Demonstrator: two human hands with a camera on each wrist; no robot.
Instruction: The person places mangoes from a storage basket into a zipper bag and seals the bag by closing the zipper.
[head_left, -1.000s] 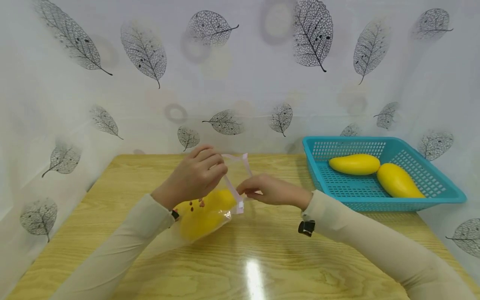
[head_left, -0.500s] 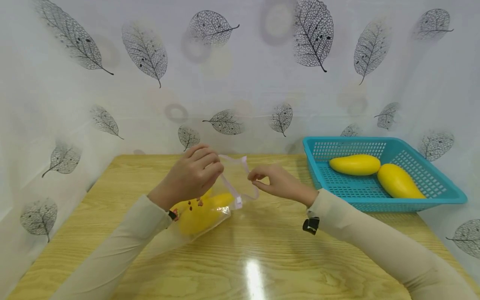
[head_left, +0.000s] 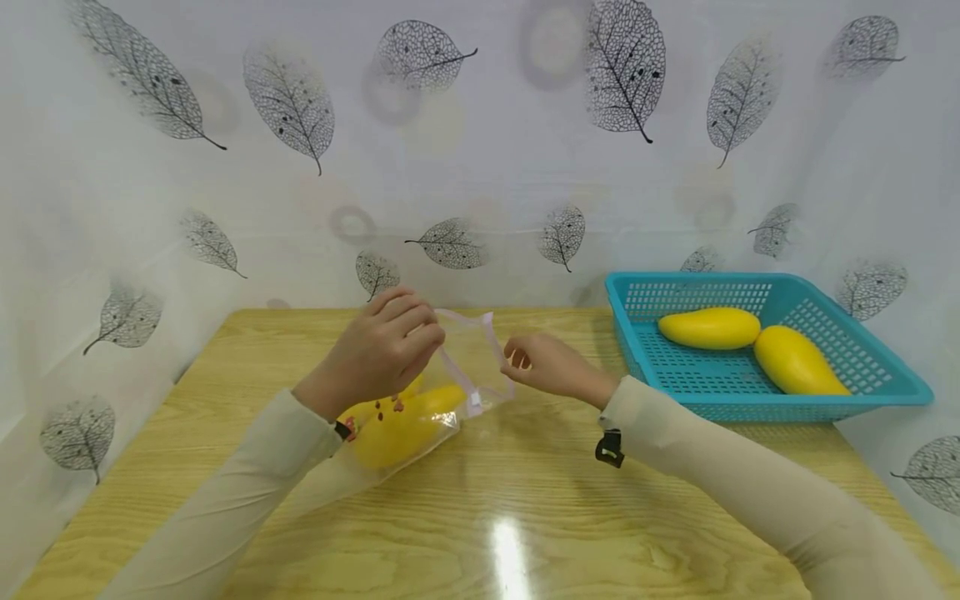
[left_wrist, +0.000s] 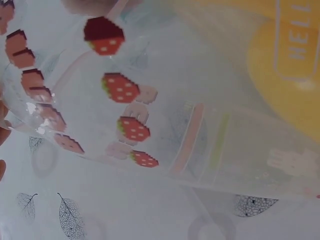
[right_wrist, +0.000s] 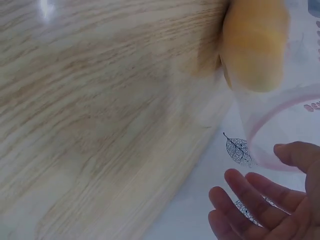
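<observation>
A clear zip bag [head_left: 390,471] printed with strawberries lies on its side on the table, with yellow mangoes [head_left: 408,425] inside. Its pink-edged mouth faces right and gapes. At the upper rim, my left hand [head_left: 382,346] grips the bag with curled fingers. My right hand [head_left: 551,364] is at the right side of the mouth, fingers loosely bent. In the right wrist view its thumb and fingers [right_wrist: 250,200] are spread apart, with the pink rim [right_wrist: 260,120] running between them. Strawberry prints and lettering on the bag [left_wrist: 165,115] fill the left wrist view, mangoes behind the lettering.
A blue plastic basket [head_left: 772,408] stands at the right of the wooden table [head_left: 600,533], two yellow mangoes [head_left: 712,328] in it. A white leaf-patterned cloth [head_left: 480,150] hangs behind and along the sides.
My right hand let go of the bag's edge, drew back right and now sits at the rim again. The left hand shifted slightly left, and the bag mouth has opened wider.
</observation>
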